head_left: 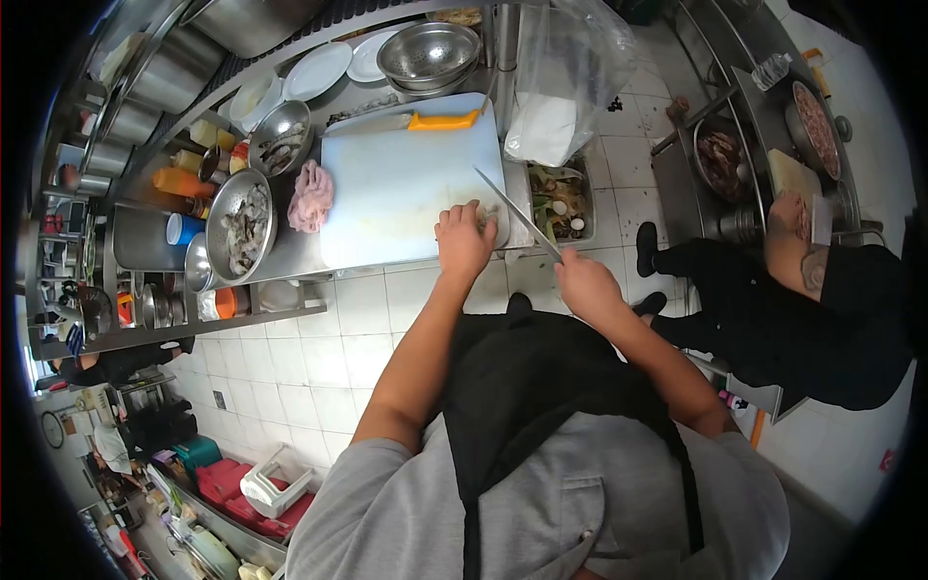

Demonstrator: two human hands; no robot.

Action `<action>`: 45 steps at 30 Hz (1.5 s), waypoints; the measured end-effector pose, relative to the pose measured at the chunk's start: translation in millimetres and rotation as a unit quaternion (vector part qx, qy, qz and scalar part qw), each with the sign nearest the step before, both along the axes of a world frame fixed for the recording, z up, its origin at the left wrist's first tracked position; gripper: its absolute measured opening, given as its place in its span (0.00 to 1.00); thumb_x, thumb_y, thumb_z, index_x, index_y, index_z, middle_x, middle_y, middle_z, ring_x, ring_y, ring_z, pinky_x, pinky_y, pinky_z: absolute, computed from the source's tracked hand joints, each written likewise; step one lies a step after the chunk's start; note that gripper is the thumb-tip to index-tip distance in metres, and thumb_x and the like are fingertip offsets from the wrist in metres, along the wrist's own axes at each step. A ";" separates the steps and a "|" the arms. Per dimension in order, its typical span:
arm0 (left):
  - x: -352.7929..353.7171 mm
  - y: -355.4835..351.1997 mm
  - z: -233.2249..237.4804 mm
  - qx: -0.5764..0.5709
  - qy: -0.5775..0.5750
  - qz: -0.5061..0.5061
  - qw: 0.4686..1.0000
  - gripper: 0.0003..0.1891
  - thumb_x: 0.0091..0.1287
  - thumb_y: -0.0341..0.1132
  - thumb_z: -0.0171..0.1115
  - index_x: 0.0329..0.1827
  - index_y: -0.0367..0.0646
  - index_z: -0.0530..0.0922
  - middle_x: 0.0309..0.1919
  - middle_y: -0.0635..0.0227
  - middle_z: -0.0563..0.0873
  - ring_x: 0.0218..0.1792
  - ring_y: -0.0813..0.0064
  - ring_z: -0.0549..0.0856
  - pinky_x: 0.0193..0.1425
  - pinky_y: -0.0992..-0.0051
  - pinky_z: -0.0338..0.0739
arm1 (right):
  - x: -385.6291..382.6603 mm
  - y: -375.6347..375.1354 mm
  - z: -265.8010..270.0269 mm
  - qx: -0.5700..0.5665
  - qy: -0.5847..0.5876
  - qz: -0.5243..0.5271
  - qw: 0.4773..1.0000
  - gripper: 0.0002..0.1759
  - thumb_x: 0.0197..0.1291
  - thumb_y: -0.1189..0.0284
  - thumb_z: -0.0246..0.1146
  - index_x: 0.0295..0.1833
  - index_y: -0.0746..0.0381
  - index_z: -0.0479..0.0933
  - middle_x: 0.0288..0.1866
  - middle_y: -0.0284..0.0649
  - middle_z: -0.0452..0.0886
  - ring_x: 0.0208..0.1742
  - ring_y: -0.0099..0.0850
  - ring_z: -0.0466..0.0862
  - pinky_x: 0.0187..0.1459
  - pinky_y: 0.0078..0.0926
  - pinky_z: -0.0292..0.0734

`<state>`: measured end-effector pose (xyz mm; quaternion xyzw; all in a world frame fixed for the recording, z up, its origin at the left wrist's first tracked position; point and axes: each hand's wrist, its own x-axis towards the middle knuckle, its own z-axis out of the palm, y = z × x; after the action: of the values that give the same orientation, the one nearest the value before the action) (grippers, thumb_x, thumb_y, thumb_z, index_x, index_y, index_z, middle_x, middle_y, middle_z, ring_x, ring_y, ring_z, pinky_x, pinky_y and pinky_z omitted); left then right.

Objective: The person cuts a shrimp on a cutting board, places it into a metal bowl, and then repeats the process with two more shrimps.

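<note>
A long-bladed knife [517,215] is in my right hand [588,285], which is closed round its handle off the front right corner of the cutting board. Its blade slants up and left over the white cutting board [406,198]. My left hand [466,240] rests at the board's front right edge with its fingers bent down. Small greyish food pieces [489,220] show beside those fingers; what lies under them is hidden. Farther back on the board is a second knife with a yellow handle [445,121].
Left of the board are a crumpled pink cloth [311,197] and a metal bowl [242,227] of greyish shrimp-like pieces. A scrap bin [592,208] stands right, below a clear plastic bag [570,87]. A co-worker [802,290] works at the right-hand counter.
</note>
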<state>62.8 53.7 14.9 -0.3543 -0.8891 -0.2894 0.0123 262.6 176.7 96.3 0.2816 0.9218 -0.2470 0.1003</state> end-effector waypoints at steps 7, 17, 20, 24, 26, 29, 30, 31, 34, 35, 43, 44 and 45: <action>-12.0 0.0 -15.9 0.059 -0.043 -0.054 0.996 0.08 0.66 0.32 0.67 0.45 0.40 0.84 0.41 0.57 0.89 0.45 0.52 0.83 0.57 0.57 0.76 | -2.5 -5.2 1.6 0.054 -0.032 0.047 0.997 0.12 0.76 0.67 0.54 0.49 0.66 0.71 0.37 0.57 0.87 0.39 0.57 0.89 0.44 0.57 0.83; -10.0 4.5 -17.7 0.053 -0.032 -0.039 0.997 0.09 0.66 0.34 0.66 0.46 0.42 0.86 0.42 0.58 0.89 0.48 0.53 0.83 0.57 0.56 0.75 | 12.5 3.4 10.6 0.080 -0.032 0.074 0.994 0.08 0.73 0.72 0.52 0.50 0.66 0.71 0.38 0.56 0.85 0.38 0.57 0.88 0.41 0.56 0.83; -9.8 5.2 -16.1 0.043 -0.034 -0.036 0.998 0.09 0.65 0.34 0.66 0.46 0.42 0.86 0.43 0.59 0.89 0.49 0.53 0.83 0.57 0.56 0.75 | 15.2 3.9 15.5 0.078 -0.047 0.071 0.993 0.08 0.72 0.73 0.52 0.50 0.66 0.70 0.38 0.56 0.85 0.39 0.57 0.88 0.42 0.57 0.83; -9.7 6.2 -16.1 0.040 -0.030 -0.033 0.998 0.09 0.65 0.33 0.66 0.46 0.42 0.86 0.43 0.59 0.89 0.49 0.53 0.83 0.57 0.56 0.75 | 12.3 4.0 7.7 0.077 -0.058 0.069 0.993 0.08 0.70 0.74 0.52 0.50 0.66 0.71 0.40 0.57 0.86 0.41 0.56 0.89 0.44 0.54 0.84; -9.5 6.2 -16.7 0.041 -0.032 -0.032 0.998 0.10 0.65 0.33 0.66 0.46 0.42 0.86 0.43 0.59 0.89 0.49 0.53 0.83 0.57 0.56 0.75 | 9.9 5.0 1.0 0.075 -0.055 0.072 0.993 0.09 0.69 0.75 0.52 0.50 0.66 0.72 0.42 0.57 0.86 0.41 0.56 0.90 0.45 0.53 0.85; -8.7 6.1 -12.2 0.037 -0.037 -0.031 0.998 0.09 0.65 0.33 0.66 0.46 0.42 0.87 0.43 0.59 0.89 0.49 0.53 0.83 0.57 0.56 0.75 | 6.6 6.3 -8.8 0.069 -0.040 0.073 0.994 0.09 0.69 0.75 0.51 0.50 0.66 0.72 0.42 0.58 0.86 0.43 0.57 0.89 0.45 0.55 0.84; -8.5 6.2 -11.1 0.033 -0.038 -0.030 0.998 0.09 0.65 0.33 0.66 0.46 0.41 0.87 0.43 0.59 0.89 0.49 0.53 0.83 0.57 0.56 0.75 | 4.2 6.5 -10.3 0.066 -0.042 0.072 0.994 0.09 0.69 0.75 0.51 0.50 0.67 0.72 0.42 0.58 0.86 0.43 0.57 0.89 0.45 0.55 0.84; -8.3 6.3 -10.3 0.028 -0.039 -0.030 0.998 0.09 0.65 0.33 0.66 0.46 0.41 0.87 0.43 0.59 0.89 0.49 0.53 0.83 0.57 0.56 0.75 | 2.3 6.5 -10.8 0.063 -0.044 0.071 0.994 0.09 0.70 0.75 0.51 0.50 0.67 0.72 0.42 0.58 0.86 0.43 0.57 0.89 0.45 0.55 0.84; -8.6 6.3 -14.0 0.030 -0.031 -0.029 0.999 0.10 0.66 0.33 0.66 0.47 0.42 0.86 0.42 0.59 0.89 0.48 0.53 0.83 0.57 0.56 0.75 | -1.0 5.9 -9.1 0.062 -0.046 0.073 0.994 0.09 0.70 0.75 0.51 0.50 0.67 0.72 0.42 0.58 0.86 0.44 0.57 0.89 0.45 0.56 0.83; -9.0 5.0 -15.7 0.047 -0.035 -0.031 0.998 0.10 0.65 0.33 0.66 0.47 0.41 0.86 0.42 0.59 0.89 0.48 0.53 0.83 0.57 0.56 0.76 | 0.3 6.0 -8.7 0.058 -0.029 0.068 0.996 0.08 0.72 0.73 0.51 0.49 0.67 0.71 0.41 0.58 0.86 0.43 0.58 0.88 0.45 0.57 0.83; -9.0 -2.4 -17.0 0.079 -0.033 -0.047 0.995 0.08 0.65 0.33 0.68 0.44 0.41 0.84 0.40 0.58 0.89 0.47 0.52 0.83 0.58 0.57 0.76 | 19.2 -2.1 17.9 0.070 -0.058 0.072 0.993 0.08 0.71 0.74 0.52 0.49 0.66 0.71 0.39 0.57 0.85 0.41 0.56 0.89 0.43 0.55 0.84; -9.3 -1.5 -17.6 0.077 -0.032 -0.048 0.995 0.08 0.65 0.33 0.68 0.44 0.40 0.84 0.41 0.58 0.89 0.47 0.52 0.83 0.58 0.57 0.76 | 21.2 -2.8 18.0 0.066 -0.059 0.070 0.994 0.08 0.71 0.74 0.52 0.49 0.66 0.71 0.39 0.57 0.85 0.41 0.56 0.89 0.43 0.55 0.84; -9.8 -0.9 -17.5 0.075 -0.031 -0.049 0.995 0.08 0.65 0.33 0.68 0.44 0.40 0.84 0.41 0.58 0.89 0.47 0.52 0.83 0.58 0.57 0.76 | 22.7 -3.6 18.1 0.062 -0.059 0.068 0.994 0.07 0.71 0.74 0.52 0.49 0.66 0.71 0.39 0.57 0.85 0.41 0.56 0.89 0.43 0.55 0.84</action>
<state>53.0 52.7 -2.7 -0.3867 -0.8463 -0.3665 -0.0025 285.2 173.1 114.4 0.2378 0.9448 -0.1651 0.1536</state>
